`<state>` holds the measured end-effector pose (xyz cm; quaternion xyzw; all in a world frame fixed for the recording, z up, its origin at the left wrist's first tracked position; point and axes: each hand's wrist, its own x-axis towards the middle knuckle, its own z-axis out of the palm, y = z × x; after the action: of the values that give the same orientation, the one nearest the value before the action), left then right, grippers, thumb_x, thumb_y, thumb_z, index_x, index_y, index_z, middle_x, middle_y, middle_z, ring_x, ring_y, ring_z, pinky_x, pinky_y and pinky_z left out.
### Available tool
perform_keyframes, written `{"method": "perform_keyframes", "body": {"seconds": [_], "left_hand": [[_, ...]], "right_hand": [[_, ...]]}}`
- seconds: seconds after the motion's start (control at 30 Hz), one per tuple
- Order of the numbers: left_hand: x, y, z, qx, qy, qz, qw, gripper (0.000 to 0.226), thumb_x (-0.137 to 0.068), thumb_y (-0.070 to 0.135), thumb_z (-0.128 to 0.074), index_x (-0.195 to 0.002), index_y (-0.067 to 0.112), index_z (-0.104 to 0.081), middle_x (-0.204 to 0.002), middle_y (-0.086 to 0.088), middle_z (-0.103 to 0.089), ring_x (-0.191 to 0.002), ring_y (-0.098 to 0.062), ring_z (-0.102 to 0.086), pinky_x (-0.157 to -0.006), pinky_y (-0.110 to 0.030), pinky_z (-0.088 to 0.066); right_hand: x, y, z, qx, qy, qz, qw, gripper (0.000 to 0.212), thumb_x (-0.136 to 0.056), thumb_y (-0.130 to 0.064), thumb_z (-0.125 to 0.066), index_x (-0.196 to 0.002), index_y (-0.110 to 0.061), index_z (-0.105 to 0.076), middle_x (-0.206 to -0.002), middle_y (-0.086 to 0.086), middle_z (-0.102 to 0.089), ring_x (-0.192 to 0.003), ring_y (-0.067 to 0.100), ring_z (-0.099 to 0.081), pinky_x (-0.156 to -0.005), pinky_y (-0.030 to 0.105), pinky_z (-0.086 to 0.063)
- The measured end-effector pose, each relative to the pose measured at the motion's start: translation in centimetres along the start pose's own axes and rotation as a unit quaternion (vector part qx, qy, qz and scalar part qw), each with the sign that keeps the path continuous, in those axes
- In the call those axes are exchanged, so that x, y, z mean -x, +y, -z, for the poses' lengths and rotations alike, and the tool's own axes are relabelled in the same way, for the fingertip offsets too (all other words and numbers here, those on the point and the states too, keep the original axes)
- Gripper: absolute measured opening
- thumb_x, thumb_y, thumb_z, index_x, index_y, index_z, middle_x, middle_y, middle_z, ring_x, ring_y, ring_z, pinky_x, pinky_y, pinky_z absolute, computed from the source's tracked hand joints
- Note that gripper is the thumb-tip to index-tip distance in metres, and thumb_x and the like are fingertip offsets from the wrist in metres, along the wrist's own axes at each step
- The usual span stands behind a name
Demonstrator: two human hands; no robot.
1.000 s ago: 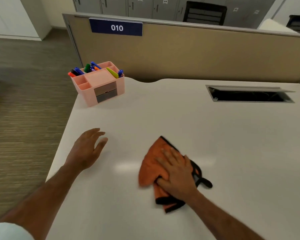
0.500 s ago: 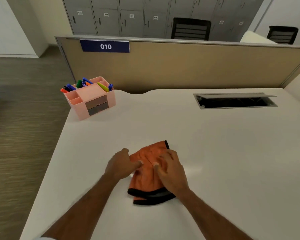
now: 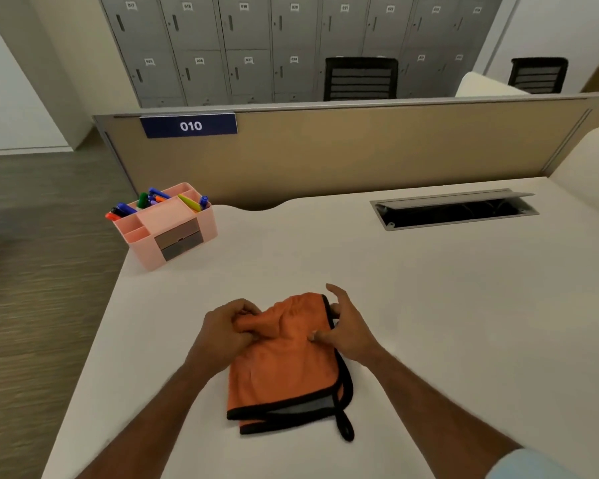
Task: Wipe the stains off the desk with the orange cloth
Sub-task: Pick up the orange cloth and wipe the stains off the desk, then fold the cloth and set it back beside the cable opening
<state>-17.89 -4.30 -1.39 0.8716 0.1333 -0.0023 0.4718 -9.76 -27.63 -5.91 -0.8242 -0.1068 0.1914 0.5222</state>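
The orange cloth (image 3: 284, 368), edged in black with a grey underside and a black loop, lies folded on the white desk (image 3: 429, 305) in front of me. My left hand (image 3: 222, 333) pinches the cloth's far left corner, bunching the fabric. My right hand (image 3: 346, 326) grips the far right edge between thumb and fingers, index finger raised. No stains show on the desk surface.
A pink organizer (image 3: 168, 226) full of markers stands at the desk's far left corner. An open cable slot (image 3: 453, 210) is set into the desk at the far right. A tan partition (image 3: 360, 150) with a "010" sign closes the far edge. The desk's left edge drops to floor.
My left hand came from the bare desk onto the cloth. Both hands have gone from pressing it flat to pinching its far edge. The cloth is now folded; the view tilted up.
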Motion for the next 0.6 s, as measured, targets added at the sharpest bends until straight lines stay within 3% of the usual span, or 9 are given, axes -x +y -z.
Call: {"method": "perform_keyframes", "body": {"seconds": [0.1,0.17,0.3,0.37,0.47,0.6], "left_hand": [[0.5,-0.9,0.0,0.031,0.038,0.073,0.996,0.083,-0.064,0.012,-0.087,-0.137,0.017,-0.049,-0.127,0.006,-0.056,-0.111,-0.021,-0.059,-0.097,-0.040,-0.050],[0.7,-1.4,-0.3,0.036,0.038,0.091,0.994,0.093,-0.065,0.016,-0.088,-0.144,0.010,-0.041,-0.129,0.001,-0.052,-0.121,-0.028,-0.054,-0.099,-0.037,-0.046],[1.8,-2.1,-0.8,0.072,0.009,0.083,0.994,0.078,-0.069,0.023,-0.086,-0.137,0.018,-0.049,-0.116,0.001,-0.062,-0.106,-0.019,-0.062,-0.085,-0.024,-0.049],[2.4,-2.8,-1.3,0.073,-0.014,0.086,0.994,0.069,-0.071,0.032,-0.083,-0.132,0.023,-0.052,-0.116,0.004,-0.065,-0.103,-0.016,-0.064,-0.085,-0.028,-0.052],[2.8,-3.4,-2.1,0.027,-0.025,0.058,0.998,0.044,-0.084,0.025,-0.071,-0.124,0.025,-0.053,-0.112,0.008,-0.065,-0.105,-0.019,-0.063,-0.080,-0.027,-0.048],[2.4,-2.0,-3.0,0.051,0.027,0.030,0.998,0.026,-0.095,0.024,-0.056,-0.120,0.023,-0.048,-0.109,0.006,-0.062,-0.096,-0.017,-0.063,-0.070,-0.026,-0.046]], "right_hand": [[0.1,0.3,0.5,-0.101,-0.002,-0.034,0.994,0.066,-0.066,-0.010,-0.087,-0.123,-0.022,-0.056,-0.113,0.001,-0.066,-0.104,0.020,-0.064,-0.088,0.031,-0.056],[0.3,0.3,0.7,-0.124,-0.014,-0.054,0.991,0.052,-0.066,-0.007,-0.085,-0.113,-0.016,-0.065,-0.112,0.003,-0.068,-0.104,0.024,-0.065,-0.087,0.033,-0.056],[1.1,0.6,1.2,-0.112,-0.009,-0.055,0.992,0.055,-0.064,-0.015,-0.088,-0.114,-0.018,-0.066,-0.113,0.002,-0.068,-0.101,0.020,-0.066,-0.086,0.034,-0.057],[1.7,1.0,1.6,-0.061,-0.028,-0.050,0.996,0.054,-0.065,-0.022,-0.085,-0.113,-0.021,-0.063,-0.111,-0.001,-0.068,-0.100,0.016,-0.066,-0.085,0.032,-0.057],[2.7,2.0,1.8,0.022,-0.041,-0.042,0.998,0.039,-0.076,-0.026,-0.076,-0.110,-0.016,-0.060,-0.108,0.001,-0.067,-0.098,0.017,-0.065,-0.086,0.033,-0.055],[3.4,2.3,2.0,-0.053,0.029,-0.032,0.998,0.023,-0.090,-0.023,-0.065,-0.110,-0.015,-0.060,-0.110,0.002,-0.067,-0.102,0.018,-0.064,-0.089,0.035,-0.055]]}}
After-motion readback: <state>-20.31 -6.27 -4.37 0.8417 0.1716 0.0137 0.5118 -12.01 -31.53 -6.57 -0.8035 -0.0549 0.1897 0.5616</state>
